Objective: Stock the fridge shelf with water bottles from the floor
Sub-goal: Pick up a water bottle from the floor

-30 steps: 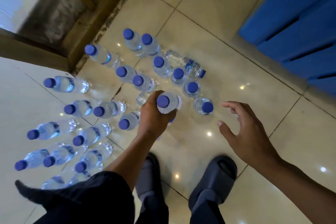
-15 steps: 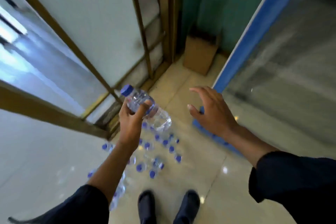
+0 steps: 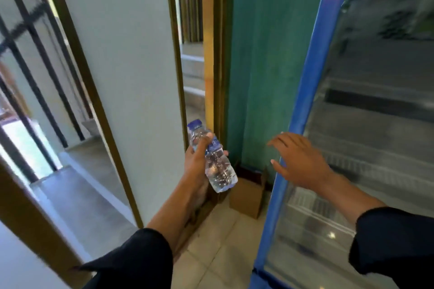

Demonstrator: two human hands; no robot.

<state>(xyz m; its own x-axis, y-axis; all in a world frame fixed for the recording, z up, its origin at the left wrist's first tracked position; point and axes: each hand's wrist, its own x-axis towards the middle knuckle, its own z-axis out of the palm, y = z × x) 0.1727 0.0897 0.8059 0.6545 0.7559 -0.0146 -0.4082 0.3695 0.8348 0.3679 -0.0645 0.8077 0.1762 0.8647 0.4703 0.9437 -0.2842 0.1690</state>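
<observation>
Head view, one frame, some motion blur on the right. Left hand (image 3: 198, 162) grips a water bottle (image 3: 212, 159) around its middle, fingers wrapped over the label, thumb on the near side. The bottle is held in the air at about chest level, tilted, its blue cap (image 3: 195, 123) up and toward the left, its base lower right. It sits in front of a gold-framed doorway (image 3: 217, 54) and a teal wall (image 3: 265, 65). Right hand (image 3: 299, 159) holds nothing; fingers spread and nearly straight, palm down, overlapping the blue frame of the fridge door (image 3: 312, 82); contact with the frame cannot be told. Behind the glass, wire shelves (image 3: 366, 171) show, blurred. A cardboard box (image 3: 246, 197) stands on the tiled floor (image 3: 211, 248) beside the fridge's lower corner. Dark sleeves cover both forearms near the bottom edge.
</observation>
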